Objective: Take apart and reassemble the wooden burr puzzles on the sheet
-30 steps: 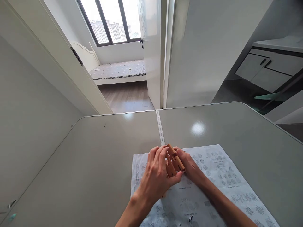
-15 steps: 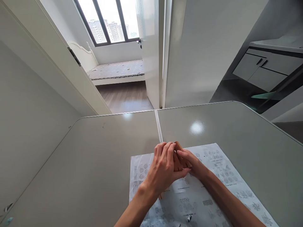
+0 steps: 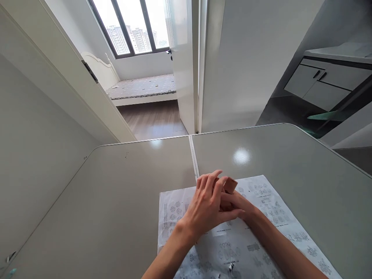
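Above the sheet, my left hand (image 3: 205, 203) curves over flat reddish-brown wooden pieces, its index finger raised and its thumb stretched toward my right wrist. My right hand (image 3: 236, 199) grips the wooden pieces (image 3: 230, 185) from the right. One flat piece sticks out tilted past the right fingers; the others lie mostly hidden between both hands, so their shape and number cannot be made out. Beneath is a white paper sheet (image 3: 223, 248) printed with small drawings and captions. Small dark scraps (image 3: 231, 267) rest on its near part.
The grey-green table (image 3: 130, 201) has a pale seam (image 3: 193, 155) running toward its far edge. Beyond it stand an open white door (image 3: 184, 69), a bed (image 3: 145, 85) under a window, and a white cabinet (image 3: 319, 81) at the right.
Both hands have shifted slightly right. The wooden pieces have turned, and one flat piece now tilts out at the right. My left index finger has lifted.
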A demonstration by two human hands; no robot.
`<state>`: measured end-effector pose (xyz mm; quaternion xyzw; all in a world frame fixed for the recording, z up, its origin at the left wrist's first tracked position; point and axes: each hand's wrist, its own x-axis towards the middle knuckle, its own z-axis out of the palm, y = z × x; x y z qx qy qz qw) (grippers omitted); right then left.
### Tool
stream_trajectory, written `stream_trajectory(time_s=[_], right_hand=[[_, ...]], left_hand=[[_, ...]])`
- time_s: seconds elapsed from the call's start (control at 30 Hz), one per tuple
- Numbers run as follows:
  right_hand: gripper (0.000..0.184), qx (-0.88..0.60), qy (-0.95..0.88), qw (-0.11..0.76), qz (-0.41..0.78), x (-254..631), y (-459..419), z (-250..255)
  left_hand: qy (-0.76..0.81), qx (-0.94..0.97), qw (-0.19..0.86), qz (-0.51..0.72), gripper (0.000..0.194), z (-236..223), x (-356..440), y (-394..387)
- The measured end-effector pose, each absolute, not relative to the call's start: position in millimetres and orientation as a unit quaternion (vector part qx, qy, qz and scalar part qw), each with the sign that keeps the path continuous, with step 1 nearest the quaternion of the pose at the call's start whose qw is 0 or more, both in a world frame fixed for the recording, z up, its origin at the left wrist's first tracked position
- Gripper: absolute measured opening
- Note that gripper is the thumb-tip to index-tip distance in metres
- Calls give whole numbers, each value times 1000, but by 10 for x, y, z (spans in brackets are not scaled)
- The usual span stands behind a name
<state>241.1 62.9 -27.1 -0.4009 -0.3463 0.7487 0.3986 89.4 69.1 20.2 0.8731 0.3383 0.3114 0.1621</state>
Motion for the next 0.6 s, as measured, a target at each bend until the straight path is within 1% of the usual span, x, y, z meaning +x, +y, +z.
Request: stream_trajectory(time_s=[0.2, 0.33, 0.4, 0.53, 0.6], right_hand=[[36, -396, -323, 429, 744, 2431, 649, -238], [38, -372, -339, 423, 753, 2446, 669, -231], [40, -366, -344, 416, 758, 2447, 666, -232], [41, -359, -347, 405, 766, 2448, 652, -232], [42, -359, -342, 401, 770, 2451, 651, -235]], left_hand=[[352, 860, 172, 325, 70, 102, 877, 627], [398, 795, 189, 416, 56, 2, 814, 596], [431, 752, 214, 451, 49, -31, 781, 581], [469, 714, 296, 427, 37, -62, 713, 538], [471, 716, 306, 414, 37, -74, 678, 522]])
